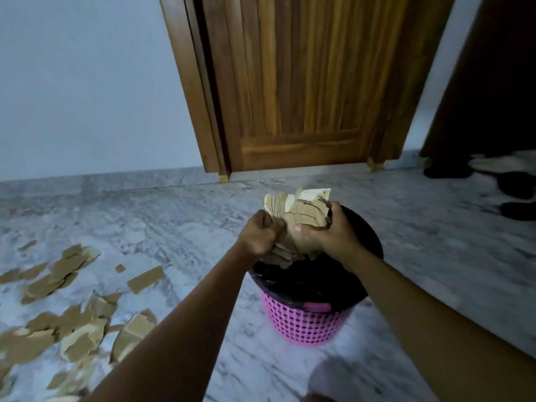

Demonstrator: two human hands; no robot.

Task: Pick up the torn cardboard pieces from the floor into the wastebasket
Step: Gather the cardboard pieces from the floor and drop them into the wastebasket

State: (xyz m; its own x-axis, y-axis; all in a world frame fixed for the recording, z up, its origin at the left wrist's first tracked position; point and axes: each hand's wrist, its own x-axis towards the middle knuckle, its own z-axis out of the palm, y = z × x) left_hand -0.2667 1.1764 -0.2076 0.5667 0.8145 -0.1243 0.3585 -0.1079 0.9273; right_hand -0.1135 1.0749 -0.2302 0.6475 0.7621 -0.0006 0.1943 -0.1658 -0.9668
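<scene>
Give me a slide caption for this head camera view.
Over the pink wastebasket, the left hand and right hand grip a cardboard bundle; more pieces litter the floor.

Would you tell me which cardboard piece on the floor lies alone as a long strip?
The oblong strip right of the heaps: it touches nothing else, while the others overlap in ragged piles or are tiny scraps.

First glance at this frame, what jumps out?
The left hand and right hand grip a bundle of torn cardboard above the pink, black-lined wastebasket at centre frame. Many more torn pieces lie scattered on the marble floor at lower left. A wooden door fills the background.
</scene>
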